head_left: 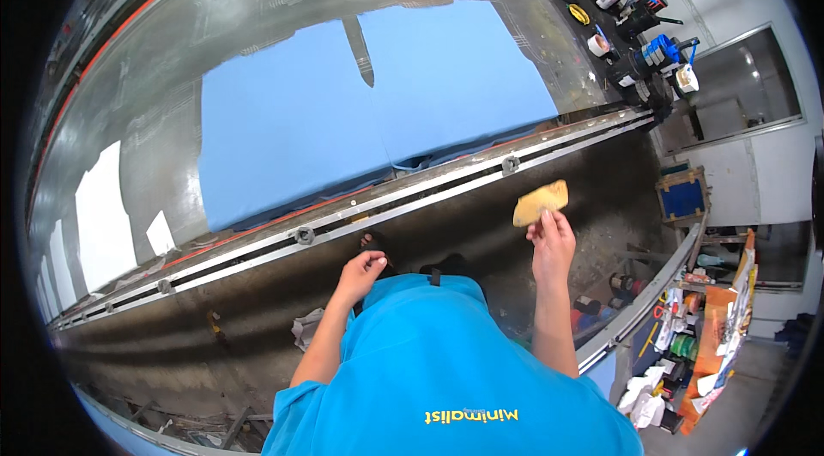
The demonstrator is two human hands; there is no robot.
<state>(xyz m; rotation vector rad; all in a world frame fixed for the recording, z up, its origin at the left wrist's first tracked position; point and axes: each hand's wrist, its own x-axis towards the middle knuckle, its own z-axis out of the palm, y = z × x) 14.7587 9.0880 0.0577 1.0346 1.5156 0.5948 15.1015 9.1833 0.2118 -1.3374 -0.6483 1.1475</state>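
My right hand [550, 240] is raised in front of me and pinches a flat yellowish-tan piece, like a sponge or pad [541, 201], by its lower edge. My left hand [360, 274] hangs low near my blue shirt, fingers loosely curled, holding nothing. Both hands are on the near side of a long metal rail [403, 197] that edges a big glossy table. On that table lies a large blue sheet [369, 104], apparently two panels side by side, with a long dark pointed tool [360, 51] lying across its far edge.
White paper pieces [107, 207] lie on the table's left part. A cluttered bench with tape rolls, bottles and tools [618, 1] runs at the far right. The dark floor [257, 310] holds scraps; shelves with boxes and a blue crate [682, 196] stand at right.
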